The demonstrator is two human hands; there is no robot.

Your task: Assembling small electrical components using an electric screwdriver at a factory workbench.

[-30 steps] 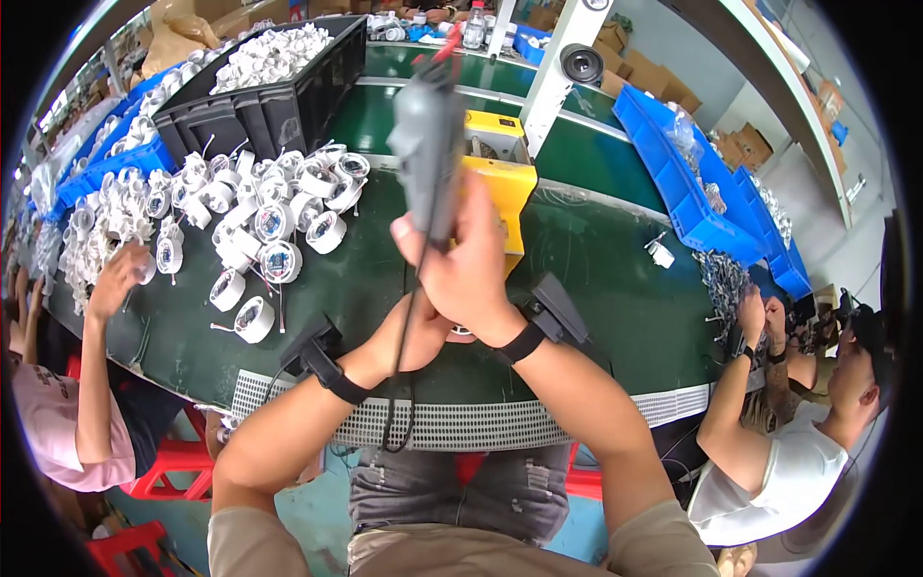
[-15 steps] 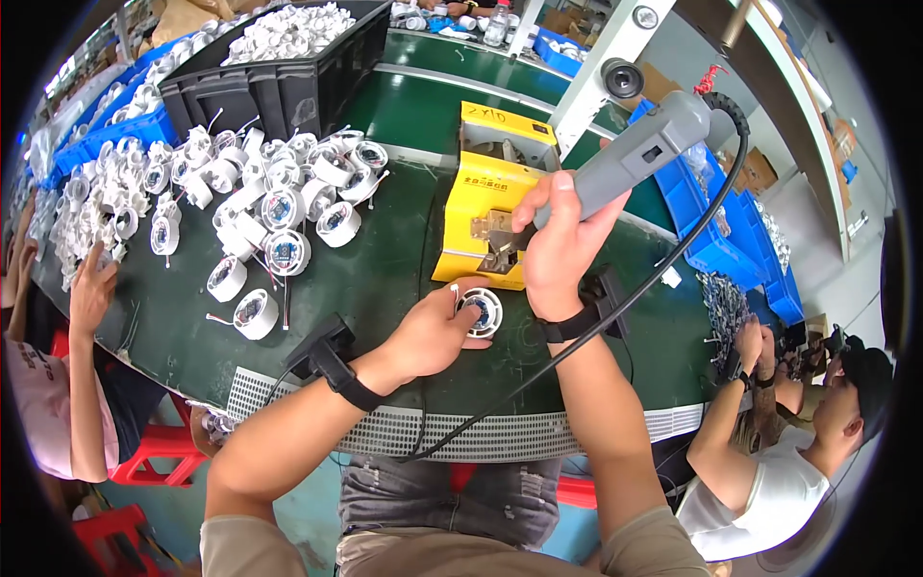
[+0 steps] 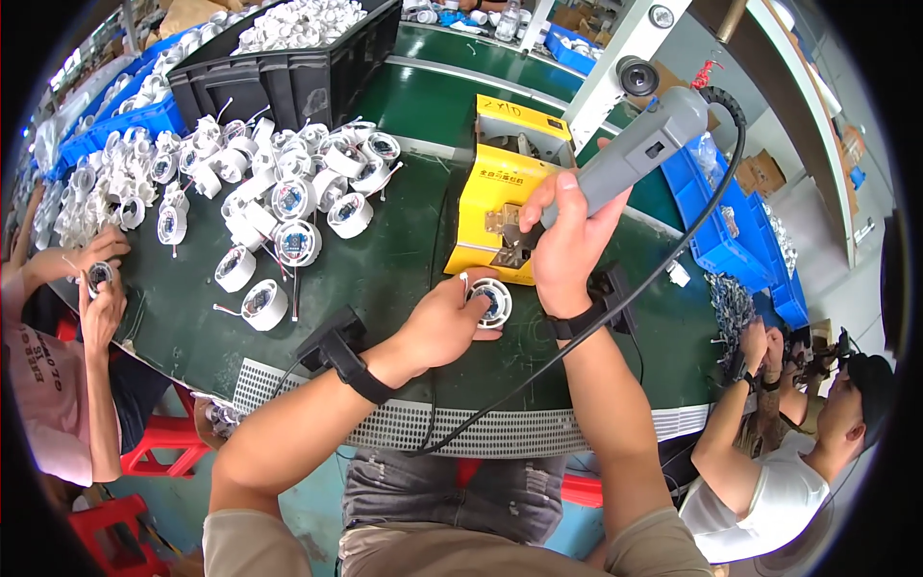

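My left hand [image 3: 440,325] grips a round white plastic housing [image 3: 502,313] with a small circuit board inside, its fingers and thumb around the rim, just above the green tabletop. My right hand [image 3: 565,245] is wrapped round a grey electric screwdriver [image 3: 630,154], tilted, with a black cable running from its top. The driver's lower end is hidden behind my fingers, close to the metal mouth of a yellow screw feeder [image 3: 481,197]. I cannot tell whether the tip touches it. Left of the feeder lie several similar white housings [image 3: 298,243] with boards and short wires.
A black crate [image 3: 264,82] heaped with white parts stands at the back left, beside a blue bin [image 3: 125,135]. Blue bins [image 3: 726,250] and a wire bundle [image 3: 729,303] are on the right. The screwdriver's cable [image 3: 615,327] crosses my right forearm. Co-workers sit at both sides.
The view has shifted slightly, so the table's things sit a little further right. Both my hands keep their holds. At left, a co-worker now holds a round part in both hands.
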